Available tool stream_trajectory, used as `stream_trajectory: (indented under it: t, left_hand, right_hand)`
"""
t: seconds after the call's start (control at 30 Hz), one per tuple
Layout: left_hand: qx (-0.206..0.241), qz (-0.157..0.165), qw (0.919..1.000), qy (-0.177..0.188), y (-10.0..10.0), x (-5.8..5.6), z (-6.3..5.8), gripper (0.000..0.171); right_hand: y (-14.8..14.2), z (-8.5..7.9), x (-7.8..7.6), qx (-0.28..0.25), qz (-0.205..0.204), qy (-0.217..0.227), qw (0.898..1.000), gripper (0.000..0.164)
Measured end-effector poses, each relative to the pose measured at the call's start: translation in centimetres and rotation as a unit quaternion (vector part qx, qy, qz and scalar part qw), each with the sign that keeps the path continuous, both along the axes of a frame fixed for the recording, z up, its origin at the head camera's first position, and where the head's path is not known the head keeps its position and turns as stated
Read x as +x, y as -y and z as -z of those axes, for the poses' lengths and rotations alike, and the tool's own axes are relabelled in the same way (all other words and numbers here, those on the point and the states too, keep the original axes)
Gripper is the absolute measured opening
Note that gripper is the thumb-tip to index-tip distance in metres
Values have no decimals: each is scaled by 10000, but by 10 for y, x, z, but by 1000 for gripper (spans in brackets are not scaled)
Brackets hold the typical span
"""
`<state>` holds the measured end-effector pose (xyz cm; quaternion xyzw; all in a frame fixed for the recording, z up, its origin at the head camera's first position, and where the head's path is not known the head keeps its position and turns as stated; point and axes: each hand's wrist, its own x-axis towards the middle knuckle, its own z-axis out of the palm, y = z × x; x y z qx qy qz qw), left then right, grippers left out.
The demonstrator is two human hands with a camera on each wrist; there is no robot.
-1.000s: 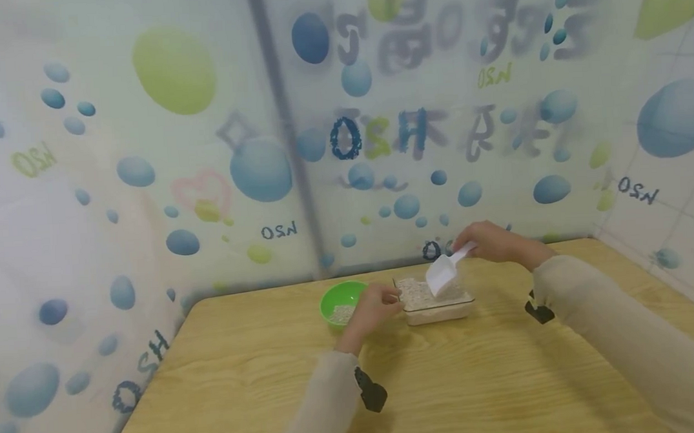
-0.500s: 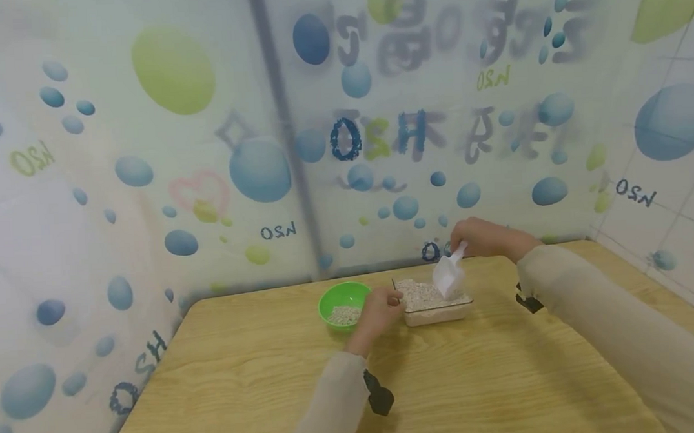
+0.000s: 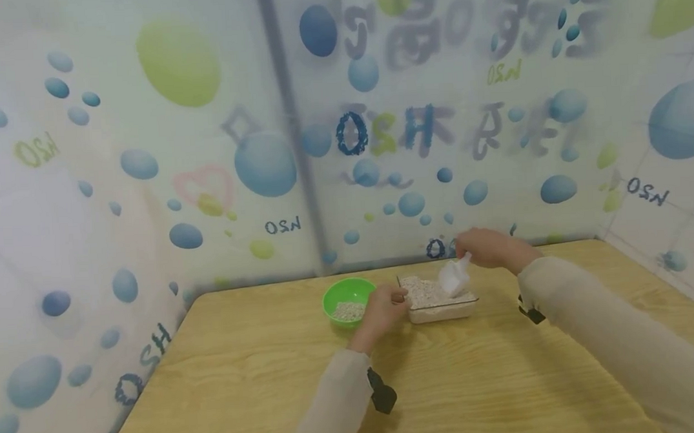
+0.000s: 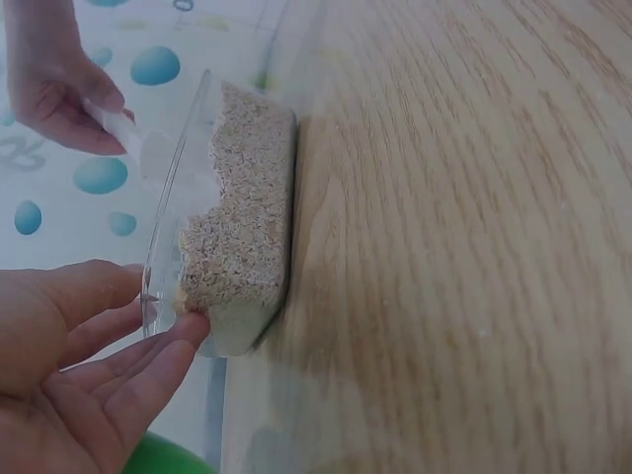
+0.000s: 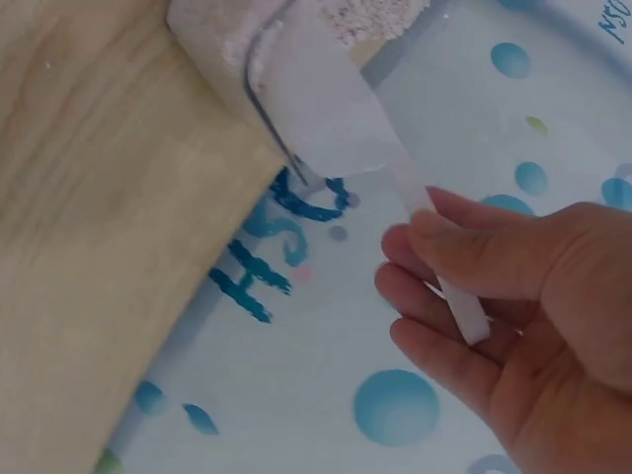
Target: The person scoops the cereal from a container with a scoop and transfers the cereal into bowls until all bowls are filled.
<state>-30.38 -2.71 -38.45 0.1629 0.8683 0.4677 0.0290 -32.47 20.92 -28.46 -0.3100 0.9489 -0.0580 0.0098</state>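
A clear rectangular container of pale oat-like flakes stands on the table. My left hand pinches its near-left corner, thumb and fingers on either side of the rim in the left wrist view. In my right hand is the handle of a white scoop, gripped between thumb and curled fingers. The scoop's head is tilted down into the flakes at the container's right part, its lower edge hidden. Just left of my left hand sits a green bowl with some flakes in its bottom.
The wooden table reaches back to a wall sheet printed with blue and green drops. Its back edge runs close behind the bowl and container. A dark wrist camera hangs off my left sleeve.
The scoop has swung steeper and shifted slightly right, its head dipping into the flakes. My left hand has stayed at the container's corner. The head view has shifted slightly.
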Motion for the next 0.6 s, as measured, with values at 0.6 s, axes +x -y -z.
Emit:
stream_trajectory:
  t: [0.6]
  left_hand:
    - [-54,4,9999,-134,-1,-1,-1,24]
  right_hand:
    - [-21,50,-5,-1508,-248,137,9882,16]
